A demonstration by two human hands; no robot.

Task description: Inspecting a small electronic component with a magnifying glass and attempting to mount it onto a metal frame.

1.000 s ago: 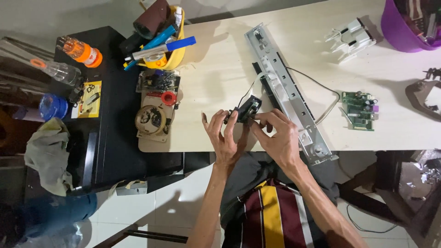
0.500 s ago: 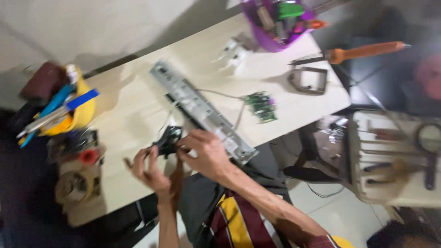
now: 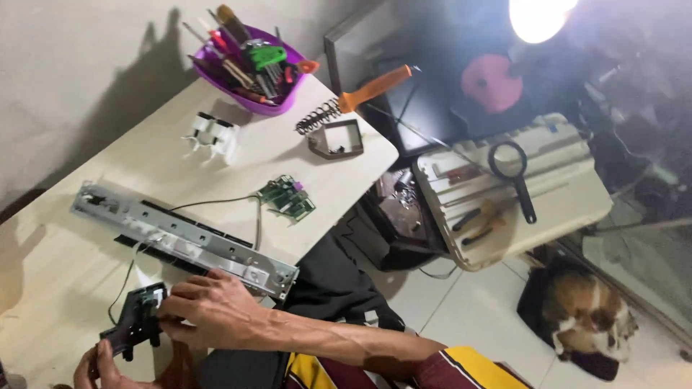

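A small black plastic part [image 3: 135, 322] with wires on it sits at the near edge of the pale table [image 3: 65, 281]. My right hand [image 3: 205, 313] grips its right side with the fingertips. My left hand [image 3: 99, 364], mostly cut off at the bottom edge, holds the part from below. A thin wire runs from the part up to a long grey metal rail [image 3: 180, 238] that lies just beyond my hands. A second cable links the rail to a small green circuit board [image 3: 287, 198].
A white plastic piece [image 3: 213, 135], a purple bowl of tools [image 3: 249, 68], a spring with an orange-handled tool [image 3: 375, 86] and a grey square frame [image 3: 335, 138] lie farther back. To the right, a beige cover [image 3: 562, 187] carries a magnifier [image 3: 513, 173]. A cat [image 3: 584, 317] sits on the floor.
The view has swung to the right, bringing the beige cover, the floor and the cat into sight. My hands stay on the black part at the table's near edge.
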